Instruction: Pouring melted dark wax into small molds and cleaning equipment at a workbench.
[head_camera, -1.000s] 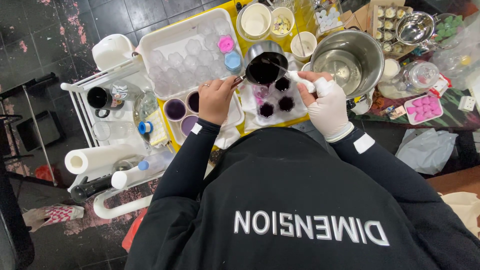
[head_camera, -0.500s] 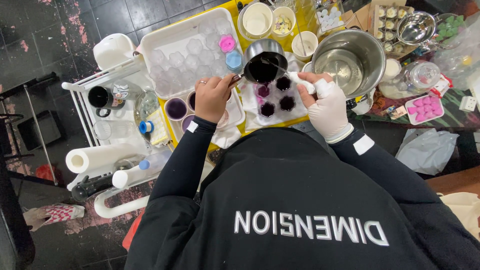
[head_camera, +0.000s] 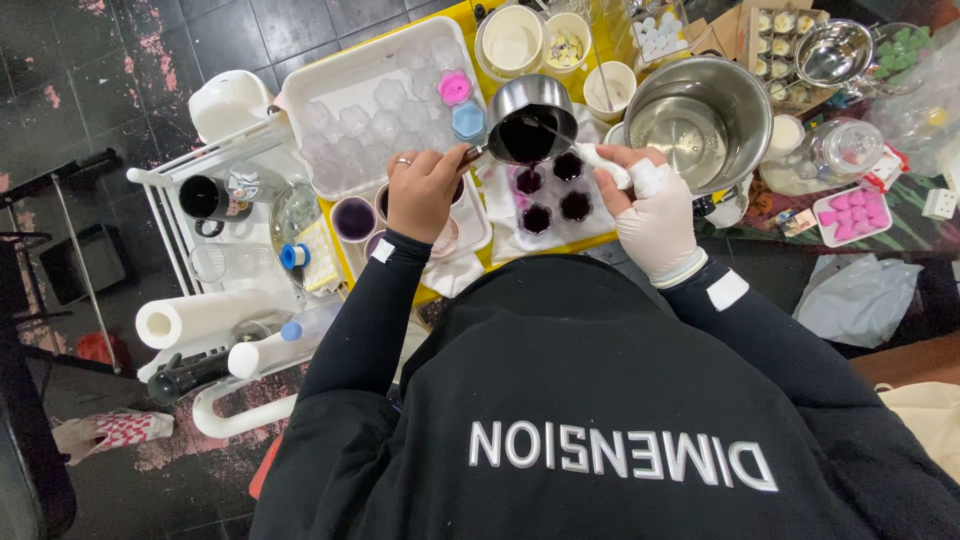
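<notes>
Here, at the far left of the view, a white wire cart carried a black mug, a glass jar and a roll of paper towel lying on its side. Next to it, on the yellow surface, a white tray held clear hexagonal moulds, with one pink mould and one blue mould at its right end. The left hand, bare and wearing a ring, was closed around the handle of a small steel saucepan, which was filled with dark purple liquid and tipped above a clear mould tray. Four cavities of that tray already held dark liquid. Two small cups of purple liquid sat just left of the left hand. The right hand, in a white glove, rested at the right edge of the mould tray, fingers curled and touching its rim. Farther right stood a large steel bowl, then a lidded glass jar, and a small tray of pink shapes near the edge.
</notes>
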